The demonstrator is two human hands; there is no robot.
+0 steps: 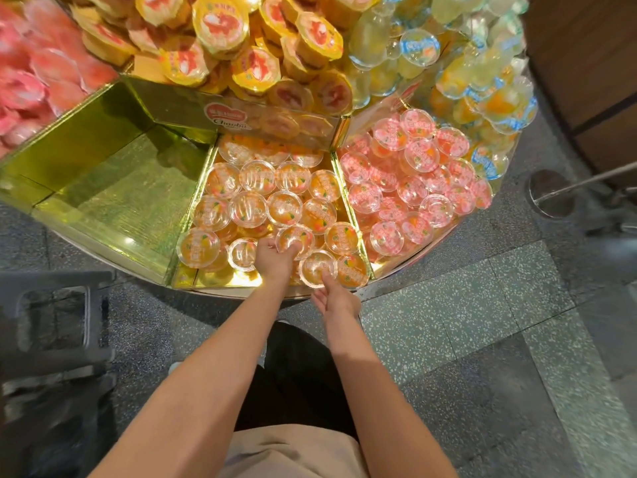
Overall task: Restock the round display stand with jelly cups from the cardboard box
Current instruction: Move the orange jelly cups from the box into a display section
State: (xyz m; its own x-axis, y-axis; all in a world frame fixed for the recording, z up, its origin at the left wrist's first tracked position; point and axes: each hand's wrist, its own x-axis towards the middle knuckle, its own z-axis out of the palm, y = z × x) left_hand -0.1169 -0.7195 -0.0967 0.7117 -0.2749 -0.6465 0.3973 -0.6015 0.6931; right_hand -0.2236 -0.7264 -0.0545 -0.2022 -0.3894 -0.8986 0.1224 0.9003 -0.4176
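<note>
While the left hand grips one orange jelly cup and the right hand fingers another, loosely open, seat each flat in near gaps.

both my bare arms reach forward and down, my left hand knuckles up with fingers curled round something, my right hand just beside it, lower, thumb and fingers loosely extended.

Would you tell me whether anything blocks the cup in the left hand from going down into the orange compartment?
Only other cups. The left hand grips an orange cup directly above the orange compartment, whose floor there is already covered with cups, so it would rest on top.
</note>
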